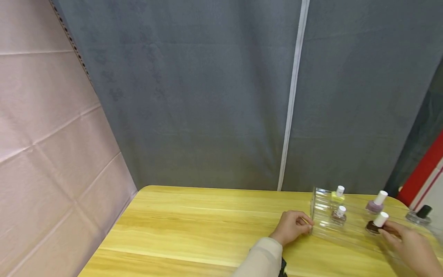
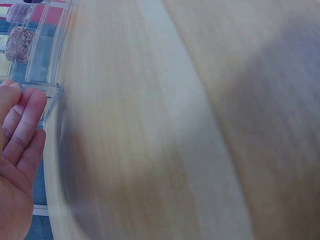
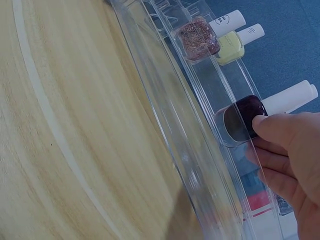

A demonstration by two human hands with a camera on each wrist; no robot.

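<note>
Right hand (image 1: pixel 412 246) fingers pinch a dark plum nail-polish bottle (image 1: pixel 375 224), seating it in the clear acrylic tiered rack (image 1: pixel 320 227), lower right; left hand (image 1: pixel 292 227), relaxed fingers, steadies the rack's end on the yellow wooden worktop (image 1: pixel 194 231).

We see four bottles (image 1: pixel 338 215) in the clear rack (image 1: pixel 320 200); a fifth bottle (image 1: pixel 419 215) stands right of it.

Both hands forward, left hand (image 1: pixel 292 226) fingers loosely extended, right hand (image 1: pixel 412 246) fingers curled.

worktop (image 1: pixel 194 227): yellow wood grain | rack (image 1: pixel 320 207): clear | polish bottles: dark maroon (image 1: pixel 373 226), mauve (image 1: pixel 375 206), pale yellow (image 1: pixel 337 197), brown glitter (image 1: pixel 338 217) | caps: white | curtain (image 1: pixel 207 96): grey
</note>
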